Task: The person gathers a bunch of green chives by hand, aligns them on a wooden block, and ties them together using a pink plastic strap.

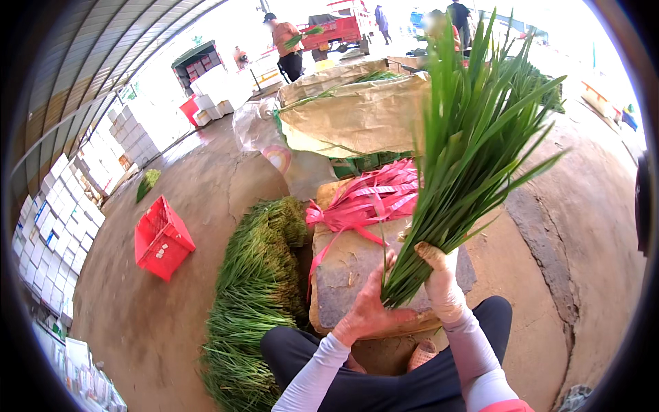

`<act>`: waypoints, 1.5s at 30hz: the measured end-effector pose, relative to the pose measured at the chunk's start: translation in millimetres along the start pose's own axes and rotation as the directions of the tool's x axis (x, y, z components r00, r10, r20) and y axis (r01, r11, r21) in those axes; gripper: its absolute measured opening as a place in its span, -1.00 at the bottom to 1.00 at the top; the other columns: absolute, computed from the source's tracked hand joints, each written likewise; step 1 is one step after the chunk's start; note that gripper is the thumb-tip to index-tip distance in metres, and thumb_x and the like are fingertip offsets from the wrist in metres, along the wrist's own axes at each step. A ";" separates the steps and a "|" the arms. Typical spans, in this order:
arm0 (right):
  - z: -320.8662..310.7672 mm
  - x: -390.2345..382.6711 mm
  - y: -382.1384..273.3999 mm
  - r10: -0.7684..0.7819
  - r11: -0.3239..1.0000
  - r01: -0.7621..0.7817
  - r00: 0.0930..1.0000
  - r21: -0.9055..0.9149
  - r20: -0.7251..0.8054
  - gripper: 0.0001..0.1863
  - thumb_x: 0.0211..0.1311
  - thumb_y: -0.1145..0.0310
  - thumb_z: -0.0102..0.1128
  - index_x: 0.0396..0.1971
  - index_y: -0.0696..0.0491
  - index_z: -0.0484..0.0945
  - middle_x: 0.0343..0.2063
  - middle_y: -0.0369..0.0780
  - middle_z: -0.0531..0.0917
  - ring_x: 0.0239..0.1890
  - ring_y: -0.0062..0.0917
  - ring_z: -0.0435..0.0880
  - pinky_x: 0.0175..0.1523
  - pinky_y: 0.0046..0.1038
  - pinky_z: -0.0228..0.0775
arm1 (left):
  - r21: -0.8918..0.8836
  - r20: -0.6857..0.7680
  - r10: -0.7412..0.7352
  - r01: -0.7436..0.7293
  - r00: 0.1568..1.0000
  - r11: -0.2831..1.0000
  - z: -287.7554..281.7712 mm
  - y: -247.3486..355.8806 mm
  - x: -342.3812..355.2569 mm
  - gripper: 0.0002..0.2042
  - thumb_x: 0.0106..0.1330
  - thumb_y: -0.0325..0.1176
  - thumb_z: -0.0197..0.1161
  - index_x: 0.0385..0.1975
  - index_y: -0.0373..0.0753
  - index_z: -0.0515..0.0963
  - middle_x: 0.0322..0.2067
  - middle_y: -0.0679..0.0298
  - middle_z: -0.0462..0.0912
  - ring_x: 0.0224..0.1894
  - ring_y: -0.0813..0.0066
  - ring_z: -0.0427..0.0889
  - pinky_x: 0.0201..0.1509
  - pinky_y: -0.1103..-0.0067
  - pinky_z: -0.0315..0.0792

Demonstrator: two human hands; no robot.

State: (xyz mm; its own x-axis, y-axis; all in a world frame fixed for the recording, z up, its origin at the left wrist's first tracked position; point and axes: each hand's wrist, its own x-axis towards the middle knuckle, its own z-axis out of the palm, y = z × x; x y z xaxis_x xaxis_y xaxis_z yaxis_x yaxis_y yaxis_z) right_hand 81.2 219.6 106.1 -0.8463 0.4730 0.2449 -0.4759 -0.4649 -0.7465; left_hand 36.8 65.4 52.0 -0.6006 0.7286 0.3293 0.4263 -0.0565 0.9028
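Observation:
A large bunch of garlic chives [467, 151], long flat green leaves, stands tilted in front of me, its leafy tops fanning up and to the right. My right hand [443, 285], in a pale, soiled glove, is wrapped round its lower stalks. My left hand [367, 305] cups the cut end from the left, thumb up and fingers passing beneath. Below the bunch is a low padded block [347, 275] with a dark worn top. Pink ribbon ties [377, 196] lie heaped on its far side. To its left rests a long pile of chives [257, 295].
A red plastic crate [163, 237] stands on the floor at left, with white boxes [51, 240] stacked beyond. Ahead is a big container draped in tan sheeting [357, 117]. Farther back, a person [285, 44] carries greens near a red truck [340, 27]. A crack [549, 240] crosses the floor at right.

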 end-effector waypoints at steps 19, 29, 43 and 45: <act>1.5 9.3 32.2 0.163 0.983 -0.164 0.986 -0.081 -0.025 -0.65 0.10 0.47 0.07 -0.08 0.17 0.56 -0.23 -0.29 0.65 -0.18 -0.57 0.58 -0.05 -0.52 0.40 | 0.110 -0.334 0.059 -0.024 0.941 0.994 23.6 -25.8 39.5 -0.24 -0.12 -0.41 0.46 0.15 -0.28 0.22 -0.06 0.04 0.48 0.01 0.15 0.52 0.08 0.37 0.42; 28.5 38.9 -2.3 0.065 0.990 -0.052 0.993 -0.134 0.096 -0.64 0.12 0.49 0.06 -0.04 0.21 0.48 -0.19 -0.25 0.60 -0.12 -0.57 0.51 0.00 -0.53 0.37 | 0.351 -0.381 0.196 -0.055 0.904 0.935 22.2 -39.6 45.0 -0.35 -0.03 -0.44 0.45 0.12 -0.34 0.33 -0.03 0.14 0.54 0.00 0.31 0.55 0.08 0.44 0.42; 91.8 -11.5 15.8 -0.254 0.493 0.502 0.864 -0.710 0.434 -0.25 0.04 0.30 0.25 0.24 0.28 0.22 0.06 0.14 0.48 0.17 -0.09 0.44 0.29 -0.27 0.24 | -0.162 -0.803 0.022 -0.254 0.596 0.953 -16.0 -10.0 36.6 -0.34 0.10 -0.63 0.28 0.26 -0.28 0.21 0.06 0.12 0.46 -0.12 0.38 0.52 0.00 0.38 0.47; 138.6 -40.6 -16.1 -0.190 0.610 0.594 0.753 -0.525 0.630 -0.37 0.12 0.31 0.17 0.19 0.26 0.29 0.03 0.12 0.51 0.13 -0.12 0.48 0.26 -0.24 0.27 | -0.192 -0.847 -0.021 -0.269 0.531 0.944 -49.8 0.7 23.2 -0.31 0.10 -0.66 0.26 0.29 -0.27 0.18 0.06 0.11 0.47 -0.20 0.39 0.56 -0.06 0.37 0.52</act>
State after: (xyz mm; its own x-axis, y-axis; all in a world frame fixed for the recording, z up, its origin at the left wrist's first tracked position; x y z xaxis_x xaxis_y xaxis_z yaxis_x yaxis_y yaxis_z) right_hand 90.1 104.2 194.0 -0.6976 -0.0273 0.7160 -0.6668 0.3906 -0.6347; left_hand -10.5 48.3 74.1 -0.9008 -0.1906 0.3901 0.4341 -0.3799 0.8168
